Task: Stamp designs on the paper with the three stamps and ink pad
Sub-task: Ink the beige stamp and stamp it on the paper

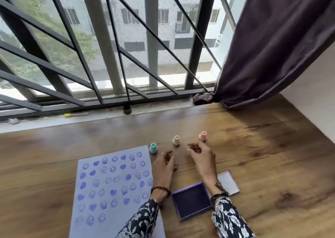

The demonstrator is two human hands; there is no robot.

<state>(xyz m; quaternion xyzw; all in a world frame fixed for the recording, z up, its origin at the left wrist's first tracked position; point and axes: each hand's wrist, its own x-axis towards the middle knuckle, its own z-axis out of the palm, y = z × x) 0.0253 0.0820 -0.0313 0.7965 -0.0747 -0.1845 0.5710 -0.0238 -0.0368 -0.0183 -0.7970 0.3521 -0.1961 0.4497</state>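
A pale paper point(116, 187) lies on the wooden table, covered with several rows of purple smiley and heart prints. Three small stamps stand upright beyond it: a teal stamp point(153, 148) at the paper's top right corner, a cream stamp point(176, 140), and a pink stamp point(202, 135). My right hand point(201, 158) pinches the pink stamp at its base, on the table. Next to the paper's right edge, my left hand point(164, 167) rests on the table holding nothing, fingers loosely apart. The open purple ink pad point(190, 201) sits between my forearms, its lid point(228, 183) lying just right of it.
A barred window with a sill point(108, 118) runs along the table's far edge. A small dark object point(127, 109) and a yellow-tipped pen point(76, 114) lie on the sill. A dark curtain point(272, 47) hangs at the right, and a white wall point(317, 107) borders the table.
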